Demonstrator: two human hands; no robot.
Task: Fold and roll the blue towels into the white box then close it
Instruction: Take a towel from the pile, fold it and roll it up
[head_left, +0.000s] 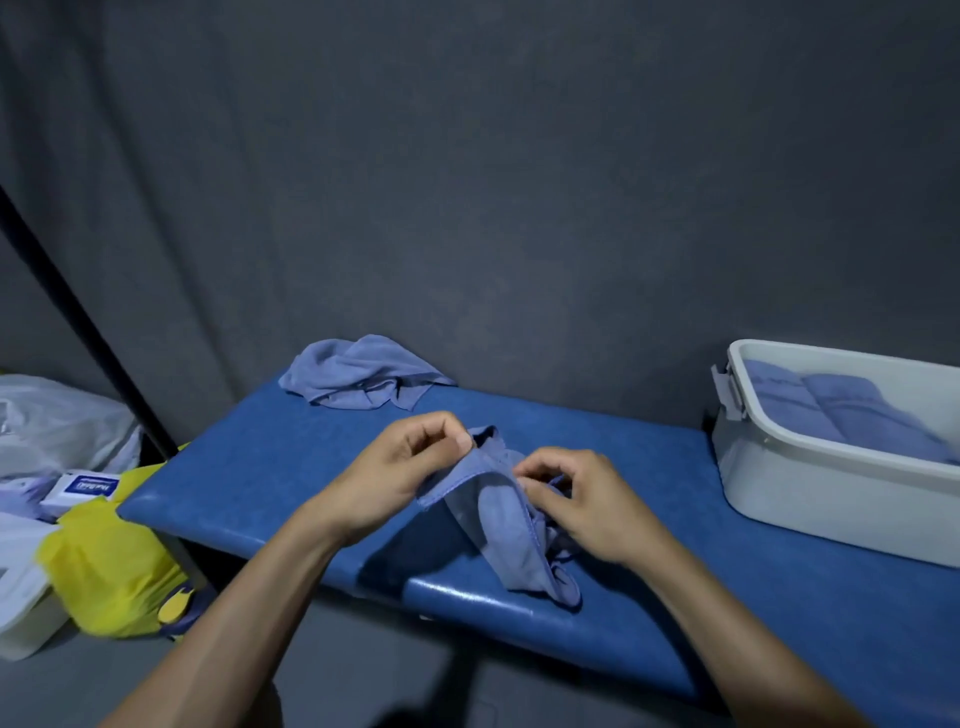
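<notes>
Two forearms reaching in from the near edge, meeting over the middle of the blue padded surface (270, 467). Left hand (400, 467) pinching the top hem of a blue towel (498, 525) between thumb and curled fingers. Right hand (576, 499) gripping the same towel just beside it, fingers curled into the bunched cloth. Towel lifted at the top, hanging loose, its lower corner trailing down onto the surface close to the front edge.

Plenty of bare blue padding to the left of the hands, more to the right before the box. Far edge, against the grey curtain (519, 182): a second blue towel (363, 374), crumpled in a heap, well apart from the hands.

Right side, partly cut off by the frame: white box (810, 488), lid off, a latch showing at its left end. Inside, rolled blue towels (831, 410) lying side by side.

Off the left end of the surface: a yellow bag (109, 566), a clear plastic bag (62, 415), a small white and blue packet (83, 488).
</notes>
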